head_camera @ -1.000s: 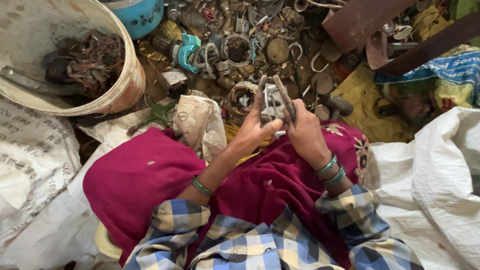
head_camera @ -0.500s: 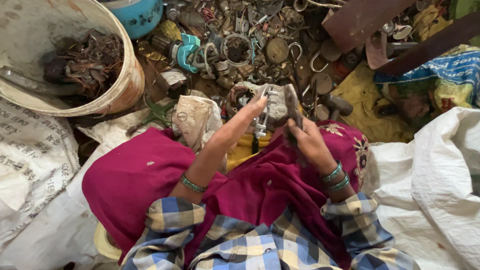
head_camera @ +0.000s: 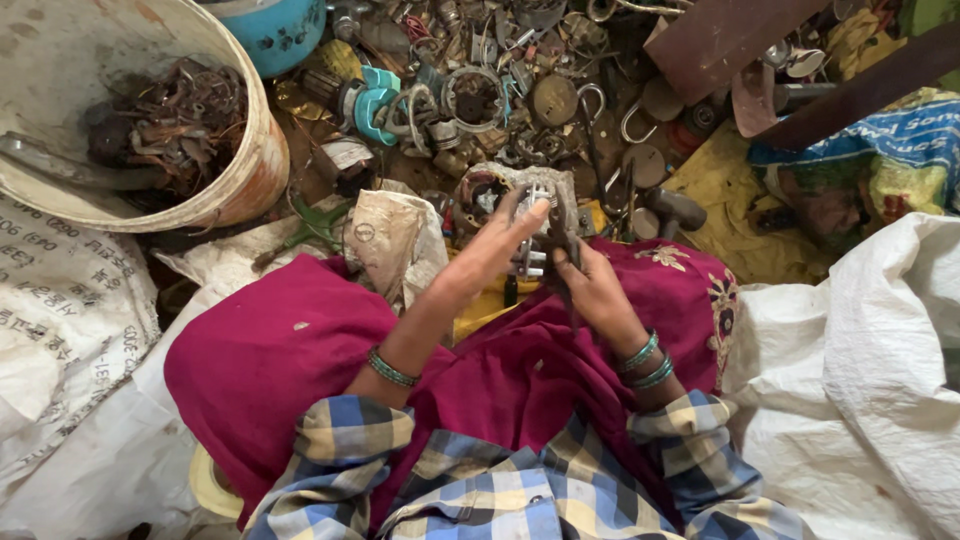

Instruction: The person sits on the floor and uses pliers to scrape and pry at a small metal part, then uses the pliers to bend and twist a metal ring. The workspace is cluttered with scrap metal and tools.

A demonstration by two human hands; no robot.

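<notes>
Head view
Left hand (head_camera: 497, 250): fingers stretched over the top of a grey metal part (head_camera: 540, 215), pressing on it.
Right hand (head_camera: 592, 290): clenched round the part's underside (what lies beneath the fingers is hidden).
Metal part: held above the magenta lap (head_camera: 300, 350), just before the scrap heap (head_camera: 480, 90).
Bucket (head_camera: 250, 150): well apart, holding rusty wire.

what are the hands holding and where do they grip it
Both hold one grey metal part: the left hand on its left side and top, the right hand on its lower right edge.
</notes>
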